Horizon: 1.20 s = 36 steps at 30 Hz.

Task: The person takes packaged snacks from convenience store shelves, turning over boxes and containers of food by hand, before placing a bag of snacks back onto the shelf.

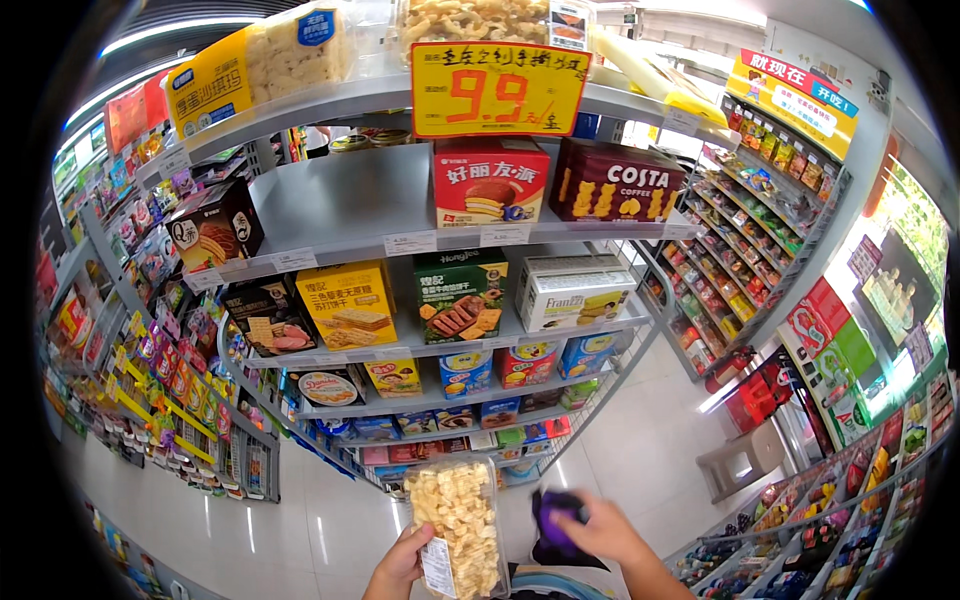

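Low in the view, my left hand [403, 553] grips the left side of a clear plastic box [459, 517] of pale yellow puffed pastry snack. The box is tilted upright before me and bears a white printed label near my thumb. To its right, my right hand [606, 526] holds a bunched purple cloth [561, 517], apart from the box. Motion blurs this hand and the cloth, and the fingers beneath are hidden. A similar snack box [476, 21] sits on the top shelf, partly behind a yellow price sign [499, 90].
A grey shelf rack [337, 191] stands ahead, with boxed biscuits on several tiers. A red pie box [491, 182] and a maroon Costa box [619, 182] share one tier. Packed racks flank both sides. A plastic stool [739, 461] stands at right on the tiled floor [622, 420].
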### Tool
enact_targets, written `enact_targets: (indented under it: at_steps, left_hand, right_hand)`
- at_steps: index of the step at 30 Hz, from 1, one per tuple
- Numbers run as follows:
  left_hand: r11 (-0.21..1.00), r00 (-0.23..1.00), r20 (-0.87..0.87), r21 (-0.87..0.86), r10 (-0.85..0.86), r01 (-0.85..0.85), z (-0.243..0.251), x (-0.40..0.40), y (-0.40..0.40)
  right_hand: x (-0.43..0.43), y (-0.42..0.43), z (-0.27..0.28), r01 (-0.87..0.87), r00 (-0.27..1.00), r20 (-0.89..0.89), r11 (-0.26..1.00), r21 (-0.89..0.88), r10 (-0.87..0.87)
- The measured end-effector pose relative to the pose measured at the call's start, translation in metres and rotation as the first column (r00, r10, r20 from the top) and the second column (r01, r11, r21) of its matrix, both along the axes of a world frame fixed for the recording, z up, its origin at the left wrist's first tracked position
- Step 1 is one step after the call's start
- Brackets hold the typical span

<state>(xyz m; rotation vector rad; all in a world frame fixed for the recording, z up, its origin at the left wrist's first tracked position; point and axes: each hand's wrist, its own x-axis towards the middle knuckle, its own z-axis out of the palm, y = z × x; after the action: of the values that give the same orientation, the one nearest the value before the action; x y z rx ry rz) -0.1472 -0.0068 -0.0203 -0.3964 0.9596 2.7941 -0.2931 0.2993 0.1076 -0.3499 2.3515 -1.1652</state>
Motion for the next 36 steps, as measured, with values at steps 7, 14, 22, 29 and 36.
enact_targets:
  at_steps: [7, 14, 22, 29, 36]
  left_hand:
    - [0.991, 0.993, -0.103, -0.121, -0.065, 0.052, 0.043, -0.030, 0.028]
    - [0.957, 0.982, -0.116, -0.234, 0.146, -0.170, 0.053, -0.037, 0.016]
    - [0.989, 0.996, -0.064, -0.133, -0.067, 0.058, 0.062, -0.041, 0.039]
    - [0.976, 0.993, -0.081, -0.194, 0.086, -0.100, 0.052, -0.045, 0.025]
    - [0.970, 0.988, -0.116, -0.230, -0.104, 0.075, 0.064, -0.046, 0.029]
  right_hand:
    - [0.007, -0.068, 0.066, -0.430, 0.669, -0.703, 0.898, -0.097, 0.244]
    - [0.032, -0.067, 0.029, -0.527, 0.732, -0.611, 0.819, -0.227, 0.302]
    - [0.003, -0.068, 0.056, -0.383, 0.692, -0.700, 0.912, -0.144, 0.180]
    - [0.033, -0.069, 0.031, -0.454, 0.720, -0.670, 0.852, -0.262, 0.178]
    - [0.005, -0.072, 0.043, -0.384, 0.711, -0.702, 0.856, -0.346, 0.034]
